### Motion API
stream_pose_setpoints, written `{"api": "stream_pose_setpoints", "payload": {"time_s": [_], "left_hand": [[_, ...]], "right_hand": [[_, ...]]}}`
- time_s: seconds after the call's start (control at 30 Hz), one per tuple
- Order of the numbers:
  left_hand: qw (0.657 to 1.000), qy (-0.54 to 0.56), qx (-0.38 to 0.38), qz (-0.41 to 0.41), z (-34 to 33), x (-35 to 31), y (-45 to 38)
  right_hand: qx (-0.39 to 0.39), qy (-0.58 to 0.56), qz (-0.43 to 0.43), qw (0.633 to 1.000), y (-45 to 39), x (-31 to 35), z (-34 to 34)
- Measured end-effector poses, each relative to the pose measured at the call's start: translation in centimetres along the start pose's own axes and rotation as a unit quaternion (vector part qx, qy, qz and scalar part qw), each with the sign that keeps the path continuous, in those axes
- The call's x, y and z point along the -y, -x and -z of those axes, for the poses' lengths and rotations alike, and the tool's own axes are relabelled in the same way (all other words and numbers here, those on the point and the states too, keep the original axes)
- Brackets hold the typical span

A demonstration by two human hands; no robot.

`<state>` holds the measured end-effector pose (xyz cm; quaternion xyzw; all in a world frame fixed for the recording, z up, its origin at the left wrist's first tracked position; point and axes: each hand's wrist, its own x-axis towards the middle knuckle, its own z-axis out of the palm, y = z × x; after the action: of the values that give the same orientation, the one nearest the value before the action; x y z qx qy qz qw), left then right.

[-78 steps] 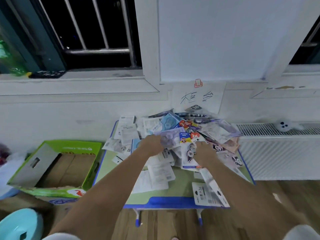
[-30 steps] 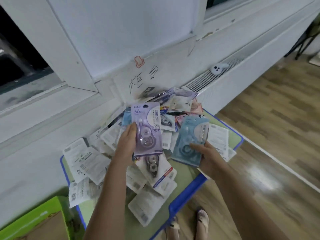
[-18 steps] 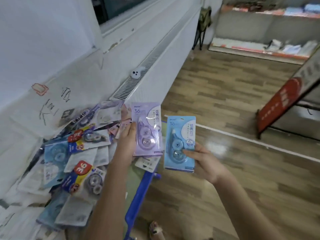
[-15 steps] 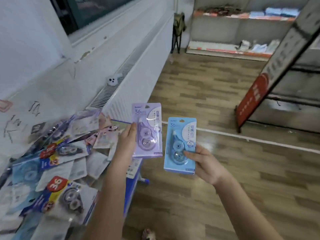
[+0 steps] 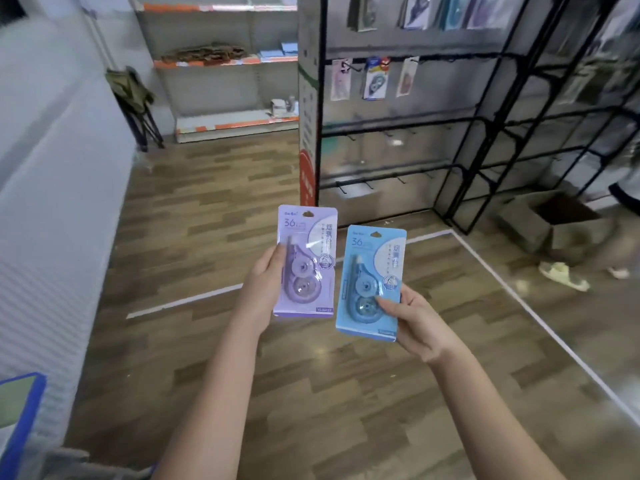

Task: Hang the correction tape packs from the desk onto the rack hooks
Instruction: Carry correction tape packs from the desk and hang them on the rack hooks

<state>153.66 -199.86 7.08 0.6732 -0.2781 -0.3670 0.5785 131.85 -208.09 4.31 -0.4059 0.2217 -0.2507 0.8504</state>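
Ahead, bare floor (image 5: 214, 216) before rack (image 5: 450, 140).

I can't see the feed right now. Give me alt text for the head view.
The left hand holds a purple correction tape pack and the right hand a blue correction tape pack, both upright over a wooden floor. Ahead stands a black wire rack with a few packs hanging and many bare hooks.

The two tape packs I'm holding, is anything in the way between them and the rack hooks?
Nothing visible. The purple pack in the left hand and the blue pack in the right hand face the rack across open wooden floor. A cardboard box sits off to the right.
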Motion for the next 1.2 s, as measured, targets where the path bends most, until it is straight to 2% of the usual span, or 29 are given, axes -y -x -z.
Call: {"api": "stream_pose_setpoints", "payload": {"time_s": [0.33, 0.6, 0.87, 1.03, 1.2], "left_hand": [[0.988, -0.006, 0.145, -0.051, -19.1, -5.8, -12.8], [0.976, 0.021, 0.198, -0.094, -32.5, -13.2, -27.1], [0.971, 0.039, 0.197, -0.129, -44.0, -18.3, -39.2], [0.972, 0.063, 0.179, -0.139, -52.0, -20.6, -46.7], [0.981, 0.073, 0.11, -0.144, -59.2, -23.3, -53.8]], "right_hand": [[-0.066, 0.0, 0.106, 0.992, -3.7, 13.2, 14.8], [-0.1, 0.021, 0.189, 0.977, -11.9, 27.5, 24.7], [-0.159, 0.031, 0.239, 0.957, -20.6, 39.8, 34.1], [-0.144, 0.03, 0.233, 0.961, -26.7, 47.6, 41.6], [-0.118, 0.059, 0.22, 0.967, -32.6, 55.7, 47.9]]}}
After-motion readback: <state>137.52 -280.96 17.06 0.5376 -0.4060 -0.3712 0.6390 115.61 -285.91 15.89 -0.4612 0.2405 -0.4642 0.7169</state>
